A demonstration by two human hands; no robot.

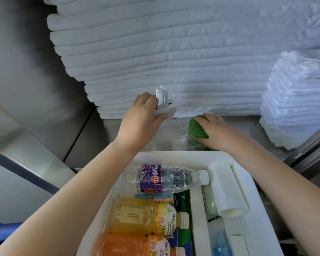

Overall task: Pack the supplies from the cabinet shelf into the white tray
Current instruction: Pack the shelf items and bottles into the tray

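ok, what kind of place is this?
Likely a hotel housekeeping linen cabinet: tall stacks of folded white linen on a steel shelf, plus a white tray stocked with bottled drinks.

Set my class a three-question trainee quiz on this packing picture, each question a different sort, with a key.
1. True or false: the clear water bottle lies in the white tray.
2. Which hand grips the green round item? A left, B right.
3. Fill in: the left hand holds a ____ packet.
Key: 1 true; 2 B, the right hand; 3 white.
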